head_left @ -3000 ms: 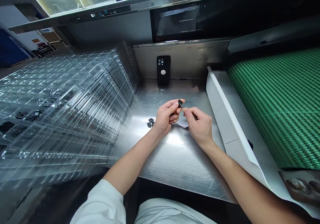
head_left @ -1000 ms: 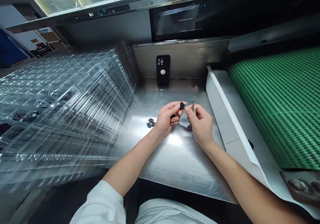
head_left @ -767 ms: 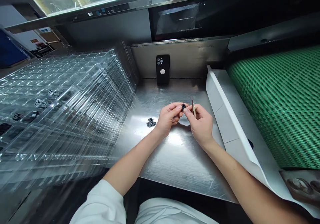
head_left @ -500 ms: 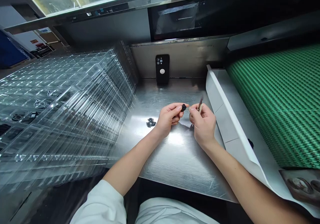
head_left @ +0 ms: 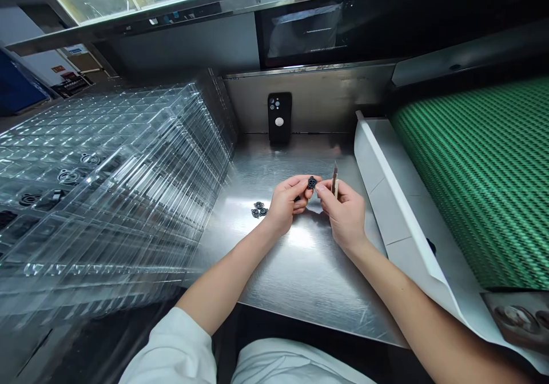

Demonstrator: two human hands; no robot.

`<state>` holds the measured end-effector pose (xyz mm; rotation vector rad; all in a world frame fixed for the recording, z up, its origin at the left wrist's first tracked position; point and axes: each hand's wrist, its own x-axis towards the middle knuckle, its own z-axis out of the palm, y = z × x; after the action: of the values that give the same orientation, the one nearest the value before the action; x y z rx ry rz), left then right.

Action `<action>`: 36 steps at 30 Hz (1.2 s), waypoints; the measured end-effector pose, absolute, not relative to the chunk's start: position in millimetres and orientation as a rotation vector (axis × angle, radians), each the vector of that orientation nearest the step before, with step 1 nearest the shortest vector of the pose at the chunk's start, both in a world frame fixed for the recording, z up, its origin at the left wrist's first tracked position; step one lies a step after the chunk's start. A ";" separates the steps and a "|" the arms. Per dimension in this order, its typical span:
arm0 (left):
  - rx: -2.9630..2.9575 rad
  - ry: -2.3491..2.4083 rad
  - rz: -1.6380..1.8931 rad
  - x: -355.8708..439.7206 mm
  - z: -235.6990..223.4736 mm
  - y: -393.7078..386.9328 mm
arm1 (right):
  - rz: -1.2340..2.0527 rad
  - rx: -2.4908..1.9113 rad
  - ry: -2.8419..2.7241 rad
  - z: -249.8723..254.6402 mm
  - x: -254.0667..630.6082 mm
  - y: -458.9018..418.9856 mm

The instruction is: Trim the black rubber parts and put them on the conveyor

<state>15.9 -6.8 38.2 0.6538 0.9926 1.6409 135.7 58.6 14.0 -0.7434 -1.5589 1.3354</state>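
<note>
My left hand (head_left: 286, 202) pinches a small black round part (head_left: 312, 182) between thumb and fingertips, above the steel worktop (head_left: 300, 258). My right hand (head_left: 344, 210) is closed around a thin metal tool (head_left: 335, 174) whose tip points up and away, and its thumb and forefinger sit right beside the black part. Two or three more small black parts (head_left: 258, 209) lie on the worktop just left of my left hand.
A stack of clear plastic blister trays (head_left: 107, 172) fills the left side, with a few black parts in its cells. A black phone (head_left: 279, 116) leans on the back wall. A white ledge (head_left: 386, 190) borders a green conveyor belt (head_left: 484, 172) on the right.
My right hand drew back from the part, turned the thin tool upright, swung slightly right, then came back beside the black part. My left hand kept its pinch nearly still.
</note>
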 end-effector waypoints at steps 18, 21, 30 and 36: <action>0.909 1.181 1.679 15.0 35.9 -5.5 | 1.240 -0.808 -1.580 17.6 137.1 59.2; 0.844 1.140 1.655 14.4 36.9 -5.8 | 1.238 -0.791 -1.566 17.6 137.2 58.6; 1.043 1.285 1.722 15.7 36.9 -6.5 | 1.185 -0.816 -1.578 20.7 137.4 56.7; 1.330 1.504 1.666 17.5 36.0 -11.1 | 1.131 -0.859 -1.598 24.9 138.3 56.2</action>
<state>17.5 -11.1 36.0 1.3301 1.5037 1.6657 138.3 56.2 24.9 -0.8590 -1.5979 1.1306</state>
